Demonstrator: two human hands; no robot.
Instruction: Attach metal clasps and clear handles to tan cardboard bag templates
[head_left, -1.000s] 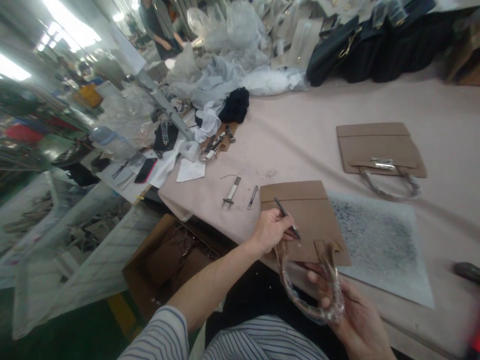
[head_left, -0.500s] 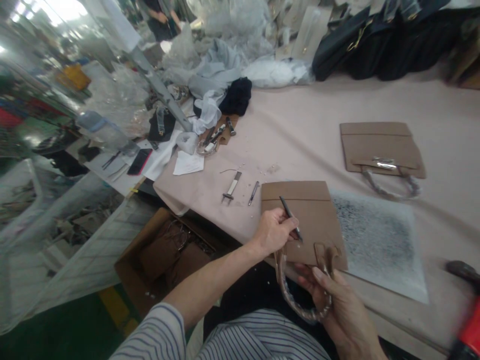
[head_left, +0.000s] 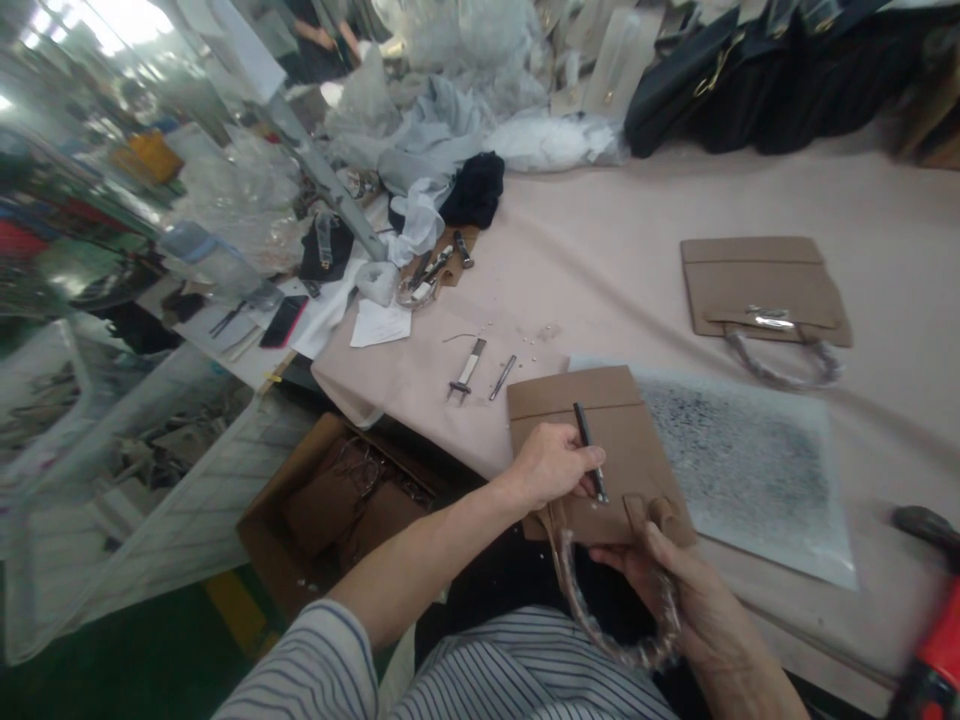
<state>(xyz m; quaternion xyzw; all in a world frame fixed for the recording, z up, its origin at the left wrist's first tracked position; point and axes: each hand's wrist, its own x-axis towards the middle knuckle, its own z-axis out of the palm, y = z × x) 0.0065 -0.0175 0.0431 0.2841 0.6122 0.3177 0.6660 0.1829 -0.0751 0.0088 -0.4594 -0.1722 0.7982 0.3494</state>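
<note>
My left hand (head_left: 556, 464) is closed around a slim dark pen-like tool (head_left: 590, 452). The tool's lower tip is at the face of a brown bag panel (head_left: 577, 390), close to the handle. My right hand (head_left: 671, 575) grips the panel's lower edge by the handle tab, fingers underneath and thumb on top. A curved bag handle (head_left: 574, 590) in clear wrap hangs from that edge towards my lap. The panel lies tilted, partly over the table's front edge.
A second brown panel with wrapped handle (head_left: 761, 285) lies at the right. Nearby are a speckled sheet (head_left: 750, 470), a caliper-like tool (head_left: 466, 370) and a metal rod (head_left: 503, 377). Black bags (head_left: 720, 90) stand behind; a box of brown pieces (head_left: 330, 510) sits below left.
The panel has turned slightly and shifted left at its far edge. The tool in my left hand is more upright and a little lower. My right hand still grips the lower edge.
</note>
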